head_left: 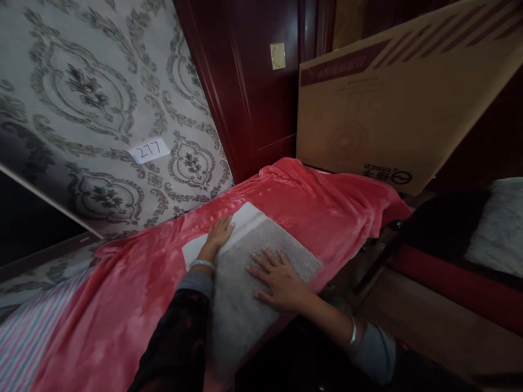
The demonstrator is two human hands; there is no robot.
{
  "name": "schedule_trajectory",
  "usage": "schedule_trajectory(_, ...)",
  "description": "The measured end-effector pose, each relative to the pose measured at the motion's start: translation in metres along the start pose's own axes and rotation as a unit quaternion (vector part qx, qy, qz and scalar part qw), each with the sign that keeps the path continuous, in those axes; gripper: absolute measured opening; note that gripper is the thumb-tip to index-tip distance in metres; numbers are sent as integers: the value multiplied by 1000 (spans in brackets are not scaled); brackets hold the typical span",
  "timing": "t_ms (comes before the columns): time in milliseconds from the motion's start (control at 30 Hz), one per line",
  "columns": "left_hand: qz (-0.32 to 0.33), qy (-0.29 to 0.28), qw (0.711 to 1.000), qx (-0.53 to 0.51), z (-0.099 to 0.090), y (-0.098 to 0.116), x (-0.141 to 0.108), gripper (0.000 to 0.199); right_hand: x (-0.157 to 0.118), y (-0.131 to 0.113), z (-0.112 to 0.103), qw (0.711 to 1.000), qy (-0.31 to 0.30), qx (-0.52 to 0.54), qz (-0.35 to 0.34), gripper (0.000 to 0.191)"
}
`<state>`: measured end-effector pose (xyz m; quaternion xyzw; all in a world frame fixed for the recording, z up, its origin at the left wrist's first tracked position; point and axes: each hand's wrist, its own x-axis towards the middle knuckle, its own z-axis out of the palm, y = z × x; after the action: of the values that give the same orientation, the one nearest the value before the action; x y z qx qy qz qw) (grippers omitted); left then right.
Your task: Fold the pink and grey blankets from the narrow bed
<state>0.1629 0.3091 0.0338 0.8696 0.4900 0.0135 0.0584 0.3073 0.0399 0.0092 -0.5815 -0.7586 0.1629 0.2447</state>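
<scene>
A piece of grey, plush-looking fabric (245, 296) lies on a red blanket (322, 204). Along its far left side a white sheet (245, 211) shows, with a paler strip where the two meet. My left hand (219, 234) rests palm down at that border, its fingers stretched over the white sheet. Flat on the grey fabric, my right hand (281, 280) has its fingers spread. Neither hand grips anything. What lies under my palms is hidden.
A large cardboard box (368, 114) leans at the back right by a dark red panel (261, 98). Patterned wallpaper with a paper marked 277 (149, 151) is at the left. Another grey fluffy piece (498, 228) lies at the far right. Striped cloth (38, 332) shows lower left.
</scene>
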Motion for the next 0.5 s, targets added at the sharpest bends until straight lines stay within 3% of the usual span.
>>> schedule_trajectory(167, -41, 15, 999, 11, -7, 7, -8, 61, 0, 1, 1, 1000, 1, -17, -3, 68)
schedule_trajectory(300, -57, 25, 998, 19, -4, 13, -42, 62, -1, 0, 1, 999, -3, -38, -3, 67)
schedule_trajectory(500, 76, 18, 997, 28, 17, 23, -123, 64, -2, 1, 4, 998, 12, -59, -14, 63)
